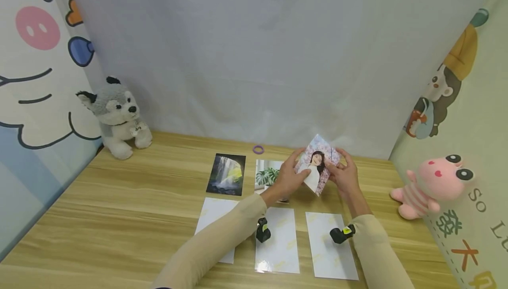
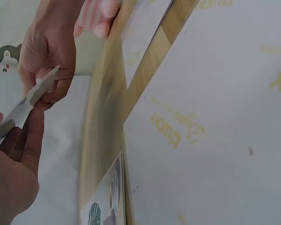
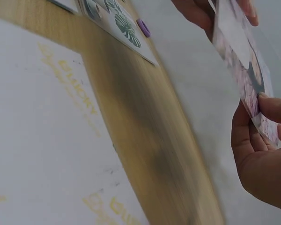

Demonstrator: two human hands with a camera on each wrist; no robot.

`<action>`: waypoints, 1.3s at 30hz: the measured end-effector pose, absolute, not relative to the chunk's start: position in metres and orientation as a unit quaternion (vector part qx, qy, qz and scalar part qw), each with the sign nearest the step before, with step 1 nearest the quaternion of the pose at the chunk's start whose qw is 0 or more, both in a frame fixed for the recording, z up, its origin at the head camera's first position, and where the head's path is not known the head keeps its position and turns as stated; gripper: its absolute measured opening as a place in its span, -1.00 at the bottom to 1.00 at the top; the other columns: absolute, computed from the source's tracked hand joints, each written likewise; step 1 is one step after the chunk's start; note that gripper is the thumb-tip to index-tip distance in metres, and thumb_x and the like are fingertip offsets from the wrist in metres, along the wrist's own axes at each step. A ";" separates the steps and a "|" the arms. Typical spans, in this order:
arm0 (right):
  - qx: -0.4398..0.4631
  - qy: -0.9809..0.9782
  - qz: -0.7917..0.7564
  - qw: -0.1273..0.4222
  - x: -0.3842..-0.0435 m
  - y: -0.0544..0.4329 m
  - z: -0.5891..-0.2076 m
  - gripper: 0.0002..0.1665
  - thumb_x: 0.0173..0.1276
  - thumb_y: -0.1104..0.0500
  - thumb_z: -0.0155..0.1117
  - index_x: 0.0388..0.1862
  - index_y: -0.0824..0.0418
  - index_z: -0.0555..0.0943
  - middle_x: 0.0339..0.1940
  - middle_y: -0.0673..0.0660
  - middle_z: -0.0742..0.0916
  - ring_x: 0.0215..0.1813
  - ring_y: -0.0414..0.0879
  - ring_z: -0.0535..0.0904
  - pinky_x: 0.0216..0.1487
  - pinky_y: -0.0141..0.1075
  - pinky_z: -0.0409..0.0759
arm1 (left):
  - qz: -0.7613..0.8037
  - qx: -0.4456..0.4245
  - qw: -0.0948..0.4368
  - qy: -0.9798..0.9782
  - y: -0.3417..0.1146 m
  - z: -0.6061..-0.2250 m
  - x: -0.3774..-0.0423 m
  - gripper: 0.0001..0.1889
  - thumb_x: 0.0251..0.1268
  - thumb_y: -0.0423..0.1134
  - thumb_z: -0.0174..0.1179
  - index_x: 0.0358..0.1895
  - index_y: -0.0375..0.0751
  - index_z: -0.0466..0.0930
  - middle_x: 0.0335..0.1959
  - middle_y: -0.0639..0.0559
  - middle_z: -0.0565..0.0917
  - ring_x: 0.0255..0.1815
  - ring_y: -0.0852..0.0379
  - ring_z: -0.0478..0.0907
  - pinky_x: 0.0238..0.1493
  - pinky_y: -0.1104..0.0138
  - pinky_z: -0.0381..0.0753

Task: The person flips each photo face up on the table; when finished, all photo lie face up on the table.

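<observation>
A photo print (image 1: 313,181) of a person in white among pink blossoms is held up over the back right of the table, tilted with a corner upward. My left hand (image 1: 286,179) pinches its left side, thumb on the picture face. On the opposite side, my right hand (image 1: 346,178) pinches it with the thumb in front and fingers behind. The left wrist view shows the photo edge-on between both hands. Just below the left hand lies a plant photo (image 1: 267,176), partly hidden by that hand. Left of it is a dark waterfall photo (image 1: 226,175).
Three white sheets with faint yellow print lie in the front row: a left sheet (image 1: 210,214) partly under my forearm, a middle sheet (image 1: 278,245) and a right sheet (image 1: 325,253). A purple ring (image 1: 258,149), a husky plush (image 1: 119,117) and a pink plush (image 1: 428,187) sit farther out.
</observation>
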State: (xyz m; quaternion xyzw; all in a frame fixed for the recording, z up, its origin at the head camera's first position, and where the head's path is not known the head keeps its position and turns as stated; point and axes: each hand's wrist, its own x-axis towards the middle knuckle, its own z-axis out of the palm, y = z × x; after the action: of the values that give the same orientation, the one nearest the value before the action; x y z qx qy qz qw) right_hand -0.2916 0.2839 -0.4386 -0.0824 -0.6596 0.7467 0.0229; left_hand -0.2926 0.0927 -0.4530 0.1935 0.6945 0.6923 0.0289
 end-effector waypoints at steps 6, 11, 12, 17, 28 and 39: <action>-0.029 -0.740 0.672 0.017 -0.290 0.292 -0.438 -0.20 0.43 0.45 0.14 0.57 0.22 0.09 -0.38 -0.15 0.67 -0.40 -0.34 0.63 -0.37 -0.45 0.63 | 0.670 0.192 0.048 0.716 0.084 -0.445 -0.304 -0.40 0.48 -0.27 0.11 0.54 0.01 0.21 0.22 -0.27 0.60 0.04 -0.13 0.64 -0.05 0.10 0.68; 0.037 -0.778 0.627 -0.002 -0.288 0.297 -0.434 -0.21 0.45 0.43 0.13 0.57 0.22 0.10 -0.17 -0.08 0.65 -0.23 -0.32 0.66 -0.24 -0.40 0.68 | 0.651 0.220 0.097 0.720 0.078 -0.434 -0.312 -0.34 0.47 -0.36 0.09 0.57 0.04 0.15 0.42 -0.23 0.39 -0.56 0.03 0.46 -0.36 -0.04 0.63; 0.046 -0.782 0.622 -0.009 -0.288 0.298 -0.433 -0.21 0.46 0.42 0.12 0.58 0.21 0.09 -0.14 -0.06 0.65 -0.21 -0.31 0.66 -0.22 -0.39 0.68 | 0.644 0.228 0.105 0.723 0.077 -0.432 -0.313 -0.31 0.45 -0.40 0.09 0.58 0.02 0.14 0.46 -0.22 0.34 -0.59 0.08 0.45 -0.38 0.00 0.62; 0.062 -0.803 0.592 -0.030 -0.288 0.298 -0.431 -0.18 0.47 0.41 0.11 0.61 0.13 0.07 -0.11 0.05 0.64 -0.21 -0.28 0.63 -0.18 -0.38 0.66 | 0.599 0.258 0.116 0.749 0.076 -0.427 -0.313 -0.25 0.31 -0.57 0.09 0.56 -0.13 0.16 0.56 -0.20 0.18 -0.67 0.24 0.33 -0.54 0.30 0.51; 0.050 -0.824 0.563 -0.029 -0.281 0.300 -0.430 -0.06 0.40 0.38 0.24 0.64 0.13 0.02 -0.26 0.11 0.53 -0.38 -0.25 0.57 -0.31 -0.33 0.64 | 0.546 0.262 0.075 0.792 0.079 -0.432 -0.320 -0.27 0.33 -0.53 0.14 0.55 -0.19 0.16 0.56 -0.24 0.17 -0.69 0.26 0.27 -0.63 0.48 0.36; 0.057 -0.863 0.501 -0.041 -0.269 0.312 -0.436 -0.05 0.26 0.33 0.42 0.57 0.26 0.18 -0.26 0.22 0.58 -0.39 -0.25 0.55 -0.34 -0.36 0.60 | 0.492 0.264 0.055 0.828 0.080 -0.442 -0.328 -0.23 0.30 -0.47 0.24 0.56 -0.21 0.14 0.48 -0.22 0.30 -0.43 0.21 0.45 -0.39 0.48 0.52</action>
State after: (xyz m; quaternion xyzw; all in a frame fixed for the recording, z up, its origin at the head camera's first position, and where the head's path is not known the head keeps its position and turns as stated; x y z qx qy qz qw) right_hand -0.2688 0.3116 -0.4361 0.0572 -0.8625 0.5011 -0.0406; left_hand -0.3275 0.0800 -0.4420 0.2635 0.8279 0.4920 0.0553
